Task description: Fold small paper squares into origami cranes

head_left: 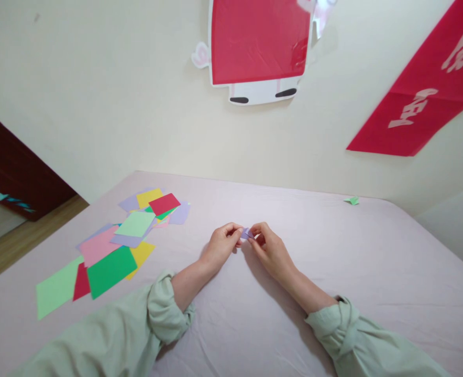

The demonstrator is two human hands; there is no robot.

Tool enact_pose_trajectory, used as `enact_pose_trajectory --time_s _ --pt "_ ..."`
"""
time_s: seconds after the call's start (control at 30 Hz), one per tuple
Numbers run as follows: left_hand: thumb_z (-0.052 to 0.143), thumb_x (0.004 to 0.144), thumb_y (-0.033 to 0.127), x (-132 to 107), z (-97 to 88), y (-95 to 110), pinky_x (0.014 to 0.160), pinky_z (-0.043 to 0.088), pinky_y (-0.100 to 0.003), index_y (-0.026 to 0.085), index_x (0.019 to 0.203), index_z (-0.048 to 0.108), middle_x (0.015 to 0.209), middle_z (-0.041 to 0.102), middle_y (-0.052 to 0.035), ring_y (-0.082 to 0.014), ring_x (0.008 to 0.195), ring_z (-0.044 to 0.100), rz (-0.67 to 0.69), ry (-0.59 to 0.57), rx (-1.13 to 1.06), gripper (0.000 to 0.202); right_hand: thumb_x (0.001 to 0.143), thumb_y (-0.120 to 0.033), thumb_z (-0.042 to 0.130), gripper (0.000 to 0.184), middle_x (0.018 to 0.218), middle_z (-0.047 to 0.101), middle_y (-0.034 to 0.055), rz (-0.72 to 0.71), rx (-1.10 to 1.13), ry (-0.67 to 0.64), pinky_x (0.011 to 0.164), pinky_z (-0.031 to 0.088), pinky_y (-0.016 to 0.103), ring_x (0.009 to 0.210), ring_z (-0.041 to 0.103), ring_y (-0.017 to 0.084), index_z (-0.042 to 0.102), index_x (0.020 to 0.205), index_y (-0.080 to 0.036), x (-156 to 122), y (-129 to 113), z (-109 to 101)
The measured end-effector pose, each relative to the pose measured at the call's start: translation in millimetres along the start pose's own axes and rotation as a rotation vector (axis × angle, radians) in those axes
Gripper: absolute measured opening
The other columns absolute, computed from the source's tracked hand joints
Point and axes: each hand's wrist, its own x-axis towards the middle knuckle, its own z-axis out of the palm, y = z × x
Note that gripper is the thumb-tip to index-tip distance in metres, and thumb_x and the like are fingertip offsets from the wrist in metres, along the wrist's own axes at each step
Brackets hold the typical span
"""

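Note:
A small folded piece of purple paper (pixel 246 233) is held between both hands, just above the middle of the cloth-covered table. My left hand (pixel 222 245) pinches its left side between thumb and fingers. On the right side, my right hand (pixel 269 247) grips it with thumb and fingertips. The fingers cover part of the paper, so its full folded shape cannot be made out.
Loose sheets of coloured paper (pixel 111 272) overlap on the left of the table (pixel 223 324). A small folded green paper (pixel 351 200) lies near the far right edge. Behind stands a wall (pixel 137 104) with red decorations (pixel 261 42).

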Motion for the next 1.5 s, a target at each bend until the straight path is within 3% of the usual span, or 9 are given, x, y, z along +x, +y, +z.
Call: enact_pose_trajectory --time_s 0.3,0.73,1.1,1.3,1.5 --pt "0.058 0.077 0.034 -2 -1.1 3 0.050 0.038 -0.020 0.014 0.081 0.066 0.057 0.055 0.0025 -0.0094 0.052 0.049 -0.001 -0.028 0.002 0.022 0.090 -0.027 0.045 0.006 0.086 0.063 0.0015 0.015 -0.118 0.004 0.064 0.043 0.029 0.070 0.060 0.017 0.046 0.095 -0.025 0 3 0" --pt "0.060 0.076 0.029 0 -0.4 1 0.055 0.043 -0.021 0.013 0.083 0.066 0.070 0.064 -0.0014 -0.0098 0.059 0.056 0.021 -0.004 -0.039 0.019 0.085 -0.022 0.049 0.024 0.098 0.063 0.0029 -0.103 -0.233 -0.018 0.068 0.048 0.028 0.072 0.061 0.015 0.051 0.109 -0.025 -1 2 2" --pt "0.059 0.078 0.027 -3 1.6 -7 0.049 0.042 -0.018 0.020 0.085 0.046 0.068 0.055 0.0057 -0.0082 0.054 0.057 0.073 -0.001 -0.081 0.017 0.084 -0.012 0.044 0.031 0.100 0.063 0.0035 -0.107 -0.276 -0.012 0.068 0.048 0.027 0.071 0.060 0.014 0.050 0.112 -0.024 -1 2 3" --pt "0.051 0.077 0.016 -3 2.3 -6 0.058 0.046 -0.020 0.018 0.079 0.050 0.072 0.056 0.0038 -0.0085 0.060 0.059 0.117 -0.032 -0.002 0.004 0.086 -0.006 0.040 0.033 0.106 0.057 0.0040 -0.144 -0.306 -0.062 0.069 0.046 0.026 0.074 0.059 0.014 0.055 0.108 -0.026 0 -5 1" --pt "0.052 0.081 0.021 -3 2.0 -6 0.065 0.048 -0.024 0.018 0.081 0.055 0.077 0.062 0.0005 -0.0123 0.070 0.062 0.148 -0.004 0.083 0.005 0.085 -0.009 0.046 0.031 0.102 0.059 0.0036 -0.142 -0.295 -0.063 0.070 0.046 0.026 0.078 0.060 0.016 0.053 0.110 -0.025 -1 2 3"
